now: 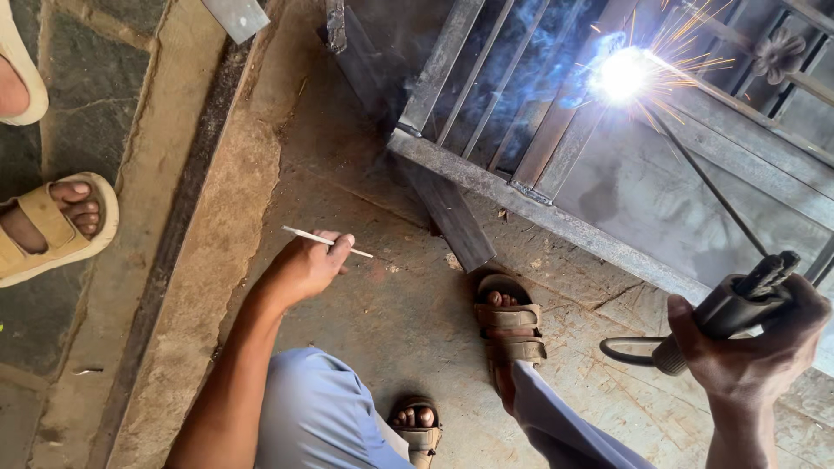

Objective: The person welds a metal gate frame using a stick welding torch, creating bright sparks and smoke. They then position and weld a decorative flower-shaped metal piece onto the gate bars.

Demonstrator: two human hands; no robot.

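Note:
My right hand (757, 345) grips a dark welding electrode holder (731, 311) at the lower right. A thin welding rod (708, 184) runs from it up and left to a bright arc with sparks (621, 76) on the grey metal grille frame (556, 221). Blue smoke rises left of the arc. My left hand (308, 265) hovers over the concrete floor at centre left, pinching a thin white spare rod (306, 234) between its fingers. My sandalled feet (508, 321) rest just below the frame's lower bar.
Another person's foot in a tan sandal (54, 227) stands on stone paving at the far left, with a second sandal (19, 74) above it. A raised concrete curb (187, 260) runs diagonally between them and me. A black cable (627, 352) loops behind the holder.

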